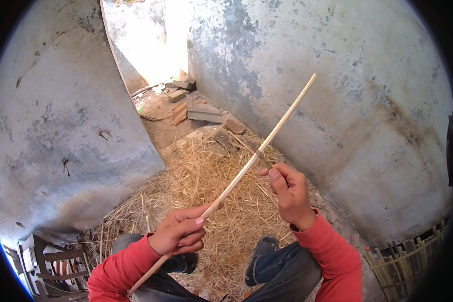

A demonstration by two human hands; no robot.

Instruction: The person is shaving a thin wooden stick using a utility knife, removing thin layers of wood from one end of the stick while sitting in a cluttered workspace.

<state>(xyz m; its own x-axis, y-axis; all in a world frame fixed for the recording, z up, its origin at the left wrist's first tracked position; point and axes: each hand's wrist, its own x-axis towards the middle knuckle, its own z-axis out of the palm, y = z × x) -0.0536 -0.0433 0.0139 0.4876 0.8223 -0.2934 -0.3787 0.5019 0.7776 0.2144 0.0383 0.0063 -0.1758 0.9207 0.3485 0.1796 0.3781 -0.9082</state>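
A long, pale, peeled wooden stick (236, 178) slants from beside my left forearm up to the far right. My left hand (178, 232) is wrapped round its lower part, thumb along the top. In my right hand (288, 193) is a knife (265, 160), pinched between thumb and fingers. Its narrow, dark blade touches the stick around the middle, and its handle is hidden in the fist. Beneath both hands lies a thick heap of straw-coloured shavings (206, 173).
Worn, blue-grey plaster walls (347, 110) rise on both sides. Bricks and rubble (205, 112) lie by the bright doorway. At lower left stands a dark wooden chair (60, 267); at lower right, a slatted basket (405, 264). My knees and sandalled feet (261, 254) flank the shavings.
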